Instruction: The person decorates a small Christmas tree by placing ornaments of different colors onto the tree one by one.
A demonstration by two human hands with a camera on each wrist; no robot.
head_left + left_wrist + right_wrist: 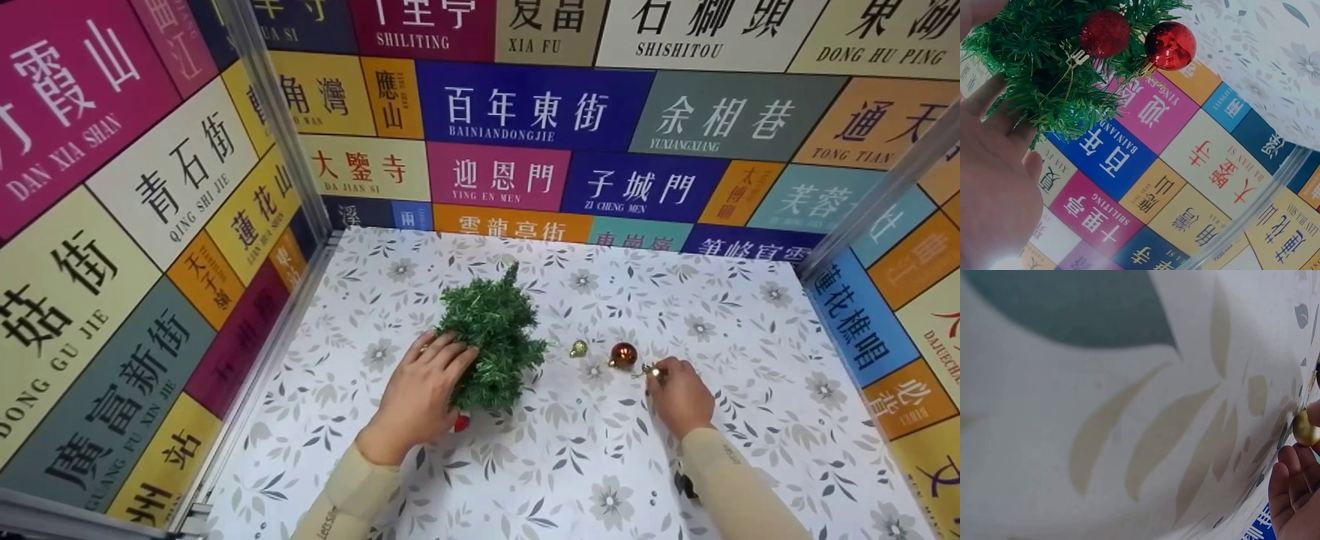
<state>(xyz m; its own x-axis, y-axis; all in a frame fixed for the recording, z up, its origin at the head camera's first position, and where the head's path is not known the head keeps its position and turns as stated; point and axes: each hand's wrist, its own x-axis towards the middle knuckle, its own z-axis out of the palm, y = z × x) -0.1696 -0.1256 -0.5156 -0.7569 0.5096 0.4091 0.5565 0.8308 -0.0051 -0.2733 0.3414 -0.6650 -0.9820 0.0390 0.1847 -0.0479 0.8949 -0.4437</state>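
Observation:
A small green artificial Christmas tree [495, 337] stands mid-table. My left hand [421, 384] holds its left side, fingers among the branches; the thumb is hidden in the head view. Two red baubles, one glittery [1104, 34] and one shiny [1171, 46], hang from the tree in the left wrist view. Right of the tree, my right hand [684, 394] pinches a small gold bauble [1304, 429] by the table surface. Just left of that hand lie a shiny red bauble [623, 355] and a glittery gold bauble [578, 348].
A white cloth with grey leaves and flowers covers the table [360, 450]. Panels with coloured signs [532, 105] enclose it at the back and both sides. Metal posts stand at the back left corner [289, 127] and back right corner [862, 195].

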